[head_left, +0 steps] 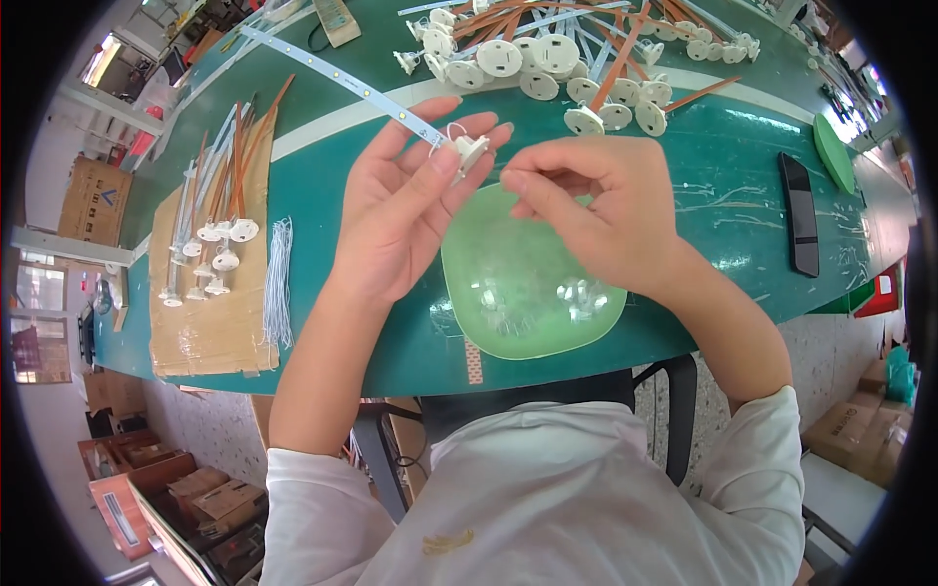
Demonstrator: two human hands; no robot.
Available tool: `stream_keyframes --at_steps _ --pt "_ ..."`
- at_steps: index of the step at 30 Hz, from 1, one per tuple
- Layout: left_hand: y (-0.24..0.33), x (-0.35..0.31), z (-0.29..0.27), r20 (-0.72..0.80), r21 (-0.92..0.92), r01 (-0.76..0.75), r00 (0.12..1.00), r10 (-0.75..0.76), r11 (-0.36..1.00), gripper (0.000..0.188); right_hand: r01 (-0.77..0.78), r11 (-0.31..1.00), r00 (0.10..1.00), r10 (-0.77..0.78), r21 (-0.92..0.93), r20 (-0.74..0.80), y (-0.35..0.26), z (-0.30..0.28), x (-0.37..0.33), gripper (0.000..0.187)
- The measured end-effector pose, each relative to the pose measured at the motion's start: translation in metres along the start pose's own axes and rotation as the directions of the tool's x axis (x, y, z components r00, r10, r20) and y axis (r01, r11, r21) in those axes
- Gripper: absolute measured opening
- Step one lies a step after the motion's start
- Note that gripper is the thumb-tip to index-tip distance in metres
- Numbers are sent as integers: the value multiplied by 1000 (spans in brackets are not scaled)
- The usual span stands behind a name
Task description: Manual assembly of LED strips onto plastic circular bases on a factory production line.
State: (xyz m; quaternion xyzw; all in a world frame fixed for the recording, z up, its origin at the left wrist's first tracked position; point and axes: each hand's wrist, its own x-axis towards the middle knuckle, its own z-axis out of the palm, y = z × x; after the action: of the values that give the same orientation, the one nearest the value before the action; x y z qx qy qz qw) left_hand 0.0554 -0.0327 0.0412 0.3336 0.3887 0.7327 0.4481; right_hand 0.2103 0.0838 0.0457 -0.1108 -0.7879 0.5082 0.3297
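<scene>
In my left hand (396, 205) is a narrow LED strip (352, 86) with a round white plastic base (470, 154) at its near end. Thumb and fingers grip it by that base, and the strip slants up to the far left. A thin white wire loops beside the base. Just to the right, my right hand (620, 210) has its thumb and forefinger pinched together; whatever they hold, if anything, is too small to make out. Below both hands stands a green bowl (452, 288), partly covered by my right hand, with small indistinct bits at its bottom.
Several LED strips with white bases (225, 231) lie on a cardboard sheet (210, 342) at left, beside a bundle of white wires (278, 283). A larger heap of strips (532, 59) fills the table's back. At right lie a black phone (799, 215) and a green dish (832, 151).
</scene>
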Motion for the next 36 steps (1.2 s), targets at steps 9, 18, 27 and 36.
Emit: stream_keyframes --at_steps 9,18,27,36 --pt "-8 -8 13 103 -99 67 993 -56 993 47 499 753 797 -593 -429 -113 9 4 -1 10" --pt "-17 -17 20 42 -246 -18 999 29 969 27 582 671 724 -685 -459 -83 12 10 -3 18" --pt "-19 -14 17 -63 -189 -38 998 26 981 24 604 642 767 -629 -473 126 18 7 -1 19" --pt "-20 -15 19 -34 -187 -31 999 25 982 23 545 711 797 -604 -444 11 15 5 -2 15"
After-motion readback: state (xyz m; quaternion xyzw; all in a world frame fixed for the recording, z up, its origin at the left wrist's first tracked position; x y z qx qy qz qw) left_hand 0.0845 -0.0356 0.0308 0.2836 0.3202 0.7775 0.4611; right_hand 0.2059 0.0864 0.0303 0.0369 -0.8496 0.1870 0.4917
